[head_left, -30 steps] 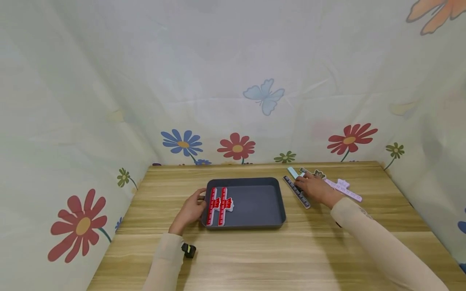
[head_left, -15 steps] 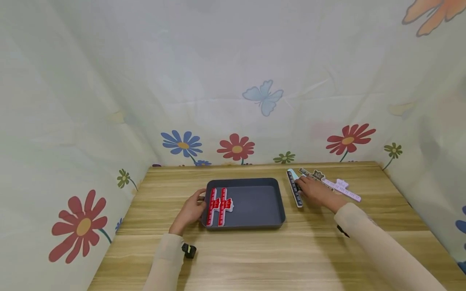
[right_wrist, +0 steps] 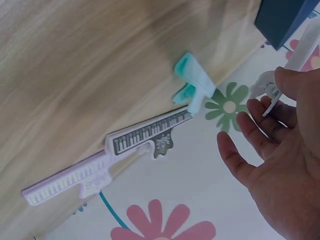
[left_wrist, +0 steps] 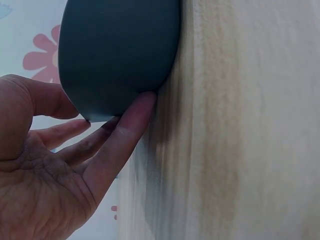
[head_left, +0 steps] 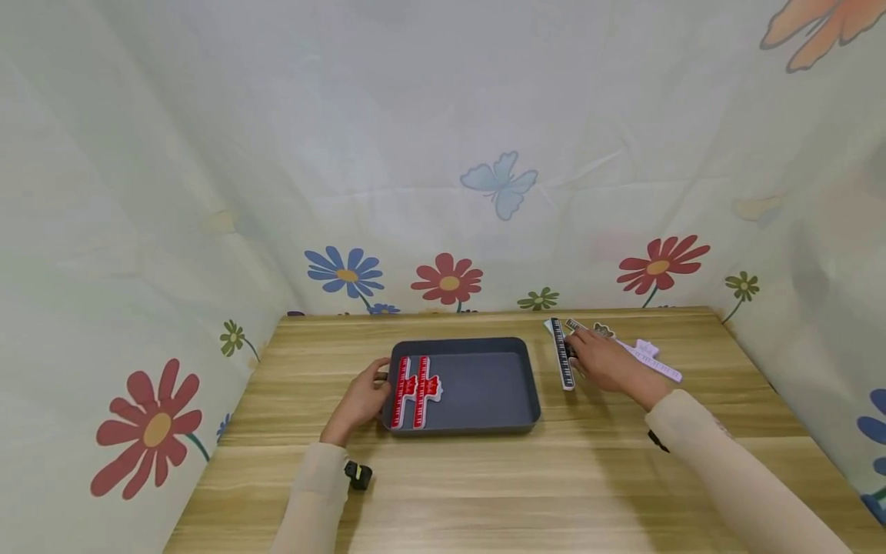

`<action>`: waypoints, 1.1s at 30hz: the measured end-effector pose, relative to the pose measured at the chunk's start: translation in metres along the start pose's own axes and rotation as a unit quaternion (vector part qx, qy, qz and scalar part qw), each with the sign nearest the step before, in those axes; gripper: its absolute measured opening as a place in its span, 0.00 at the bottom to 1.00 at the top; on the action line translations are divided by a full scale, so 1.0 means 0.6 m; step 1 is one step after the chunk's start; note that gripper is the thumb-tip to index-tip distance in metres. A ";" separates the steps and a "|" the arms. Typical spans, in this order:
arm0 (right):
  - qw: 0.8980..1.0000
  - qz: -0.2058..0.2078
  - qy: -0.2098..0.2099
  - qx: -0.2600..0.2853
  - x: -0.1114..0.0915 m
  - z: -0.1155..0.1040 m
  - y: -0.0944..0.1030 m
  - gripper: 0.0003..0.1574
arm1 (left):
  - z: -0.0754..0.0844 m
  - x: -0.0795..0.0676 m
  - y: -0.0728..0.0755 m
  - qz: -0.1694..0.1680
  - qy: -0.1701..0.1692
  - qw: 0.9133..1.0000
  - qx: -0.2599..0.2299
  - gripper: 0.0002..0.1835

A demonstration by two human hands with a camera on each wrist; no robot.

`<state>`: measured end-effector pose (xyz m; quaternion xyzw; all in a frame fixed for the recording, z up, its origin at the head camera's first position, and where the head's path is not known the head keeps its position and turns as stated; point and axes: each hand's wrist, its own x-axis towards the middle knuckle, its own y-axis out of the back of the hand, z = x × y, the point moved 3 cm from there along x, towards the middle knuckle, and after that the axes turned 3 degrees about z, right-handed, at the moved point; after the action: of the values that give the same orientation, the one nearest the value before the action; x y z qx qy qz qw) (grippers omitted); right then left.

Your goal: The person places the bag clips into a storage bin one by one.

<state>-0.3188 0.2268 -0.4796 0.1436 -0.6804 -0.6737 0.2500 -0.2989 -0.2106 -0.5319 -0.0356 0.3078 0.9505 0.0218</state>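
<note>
Right wrist view gives me the pale back of the black clip (head_left: 564, 355), its handle pinched between thumb and fingers of the right hand (head_left: 604, 360); head view only gives me the black keyboard face. Right wrist also shows the whole teal clip (right_wrist: 194, 75), mostly hidden from the head, plus brown clip (right_wrist: 150, 133) and lilac clip (right_wrist: 65, 177) end to end.

Black clip sits right of the tray (head_left: 484, 392), long axis front to back, far end slightly left, handle side pointing right. Can't tell if it touches the worktop (head_left: 443, 492).

Tray holds two red clips (head_left: 401, 392), parallel, front to back at its left end, tabs pointing right. Left hand (head_left: 364, 395) grips that end from outside.
</note>
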 end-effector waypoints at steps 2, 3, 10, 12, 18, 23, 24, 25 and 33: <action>1.000 -0.002 -0.001 -0.004 -0.002 -0.002 0.004 0.28 | 0.000 0.000 0.000 0.000 -0.001 1.000 -0.001 0.29; 1.000 -0.004 -0.002 -0.004 -0.002 -0.003 0.007 0.29 | 0.001 -0.001 0.000 -0.001 0.002 1.000 -0.004 0.29; 1.000 0.008 -0.007 -0.001 -0.004 -0.014 0.023 0.28 | 0.002 -0.001 0.001 -0.004 0.000 1.000 -0.006 0.29; 1.000 0.010 -0.009 -0.001 -0.004 -0.018 0.028 0.29 | 0.002 -0.001 0.000 -0.003 0.000 1.000 -0.005 0.29; 1.000 0.006 -0.008 -0.002 -0.004 -0.028 0.047 0.30 | -0.004 0.003 0.000 -0.005 0.006 1.000 -0.012 0.29; 1.000 -0.005 -0.012 -0.003 -0.001 -0.038 0.059 0.30 | -0.002 0.000 0.002 -0.006 0.004 1.000 -0.016 0.29; 1.000 -0.005 -0.012 -0.003 0.000 -0.040 0.061 0.29 | -0.002 0.000 0.002 -0.006 0.003 1.000 -0.017 0.29; 1.000 -0.005 -0.012 -0.003 0.001 -0.043 0.063 0.29 | -0.002 -0.001 0.003 -0.007 0.004 1.000 -0.019 0.29; 1.000 0.001 0.001 -0.012 0.005 -0.064 0.079 0.28 | -0.002 0.000 0.002 -0.008 0.001 1.000 -0.017 0.29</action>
<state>-0.2939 0.1953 -0.4337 0.1407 -0.6720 -0.6816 0.2532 -0.2988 -0.2123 -0.5322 -0.0396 0.2914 0.9554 0.0283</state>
